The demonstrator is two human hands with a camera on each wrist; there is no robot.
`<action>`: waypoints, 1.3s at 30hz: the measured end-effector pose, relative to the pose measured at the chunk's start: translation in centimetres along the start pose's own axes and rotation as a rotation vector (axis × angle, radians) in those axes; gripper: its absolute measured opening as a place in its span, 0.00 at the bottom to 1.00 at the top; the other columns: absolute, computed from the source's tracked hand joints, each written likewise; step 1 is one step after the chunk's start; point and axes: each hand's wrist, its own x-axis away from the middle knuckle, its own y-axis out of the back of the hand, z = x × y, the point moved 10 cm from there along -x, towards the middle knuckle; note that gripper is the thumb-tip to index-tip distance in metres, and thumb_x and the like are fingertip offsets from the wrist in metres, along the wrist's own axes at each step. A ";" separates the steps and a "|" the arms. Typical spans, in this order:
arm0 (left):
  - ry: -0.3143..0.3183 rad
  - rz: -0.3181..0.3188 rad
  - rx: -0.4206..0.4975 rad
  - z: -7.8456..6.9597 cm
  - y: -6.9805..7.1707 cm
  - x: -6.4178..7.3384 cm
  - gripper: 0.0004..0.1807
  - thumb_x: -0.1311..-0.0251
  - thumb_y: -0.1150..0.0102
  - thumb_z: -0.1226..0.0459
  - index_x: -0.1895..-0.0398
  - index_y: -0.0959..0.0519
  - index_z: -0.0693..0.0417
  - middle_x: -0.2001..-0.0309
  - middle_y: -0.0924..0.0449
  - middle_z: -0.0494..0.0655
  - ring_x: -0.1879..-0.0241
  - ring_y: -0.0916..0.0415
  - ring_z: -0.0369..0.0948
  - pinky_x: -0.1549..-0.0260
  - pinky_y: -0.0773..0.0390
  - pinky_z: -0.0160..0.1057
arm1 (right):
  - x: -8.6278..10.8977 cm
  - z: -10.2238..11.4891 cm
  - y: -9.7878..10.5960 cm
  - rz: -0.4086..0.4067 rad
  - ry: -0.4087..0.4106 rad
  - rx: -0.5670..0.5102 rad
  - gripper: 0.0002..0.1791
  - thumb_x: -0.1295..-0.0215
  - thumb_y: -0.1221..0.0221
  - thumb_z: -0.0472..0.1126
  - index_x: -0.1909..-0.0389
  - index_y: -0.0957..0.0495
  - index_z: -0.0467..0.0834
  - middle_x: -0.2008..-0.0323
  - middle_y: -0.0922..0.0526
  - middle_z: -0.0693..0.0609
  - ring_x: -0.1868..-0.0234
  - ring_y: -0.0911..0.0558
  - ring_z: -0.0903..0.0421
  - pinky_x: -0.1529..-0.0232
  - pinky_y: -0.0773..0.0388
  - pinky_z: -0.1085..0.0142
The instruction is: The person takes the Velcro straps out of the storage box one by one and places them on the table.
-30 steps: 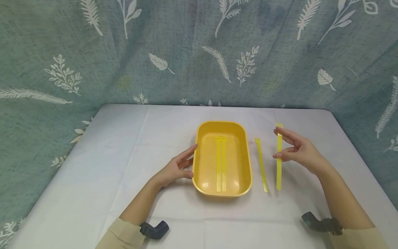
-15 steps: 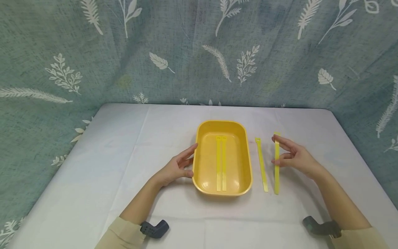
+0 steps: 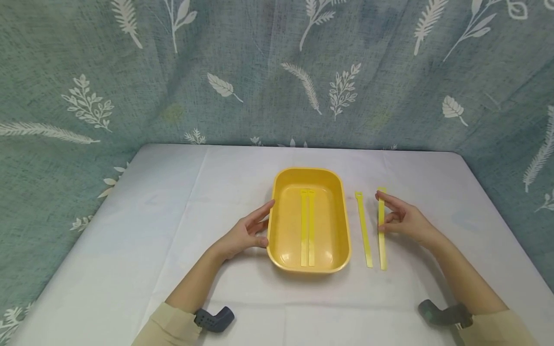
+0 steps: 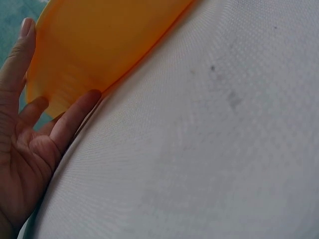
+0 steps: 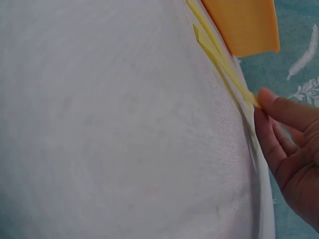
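My left hand (image 3: 243,234) rests against the left side of a yellow plastic tray (image 3: 279,216), fingers extended and spread along its wall. In the left wrist view those fingers touch the tray's outer side. Inside the tray lie two yellow cable ties (image 3: 308,228), side by side, flat strips with slotted heads. My right hand (image 3: 404,220) holds another yellow cable tie (image 3: 382,247) lengthwise, low over the table, its head end at the fingertips. Just left of it, a further cable tie (image 3: 364,230) lies on the cloth, slightly slanted, beside the tray.
A white cloth covers the table (image 3: 216,192). Behind and beside it hangs a green curtain (image 3: 259,96) with white leaf prints. Each wrist wears a dark camera mount, the left mount (image 3: 215,319) and the right mount (image 3: 443,313) near the front.
My right hand has moved slightly left and down toward the table with the cable tie, bringing it closer to the one lying there. The left hand and tray have stayed put.
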 end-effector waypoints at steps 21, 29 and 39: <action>0.006 -0.004 0.002 0.0 0.0 -0.1 0.55 0.54 0.28 0.56 0.25 0.52 0.42 0.24 0.57 0.41 0.28 0.51 0.49 0.39 0.34 0.37 | -0.4 -0.3 0.2 -0.072 -0.058 0.384 0.44 0.52 0.28 0.40 0.33 0.37 0.37 0.64 0.22 0.46 0.65 0.25 0.54 0.66 0.24 0.75; -0.012 0.007 0.006 0.0 -0.1 0.0 0.54 0.52 0.29 0.57 0.25 0.53 0.46 0.24 0.58 0.45 0.28 0.52 0.52 0.40 0.33 0.38 | -0.4 -0.2 0.3 -0.069 -0.031 0.432 0.35 0.51 0.28 0.42 0.42 0.27 0.33 0.51 0.29 0.40 0.61 0.28 0.52 0.64 0.26 0.75; -0.022 0.006 0.008 -0.3 -0.1 0.0 0.55 0.54 0.27 0.57 0.25 0.52 0.45 0.24 0.60 0.46 0.28 0.53 0.53 0.40 0.33 0.37 | -0.7 -0.1 -0.1 -0.027 -0.077 0.441 0.34 0.51 0.29 0.43 0.42 0.26 0.35 0.54 0.30 0.42 0.61 0.31 0.52 0.66 0.30 0.73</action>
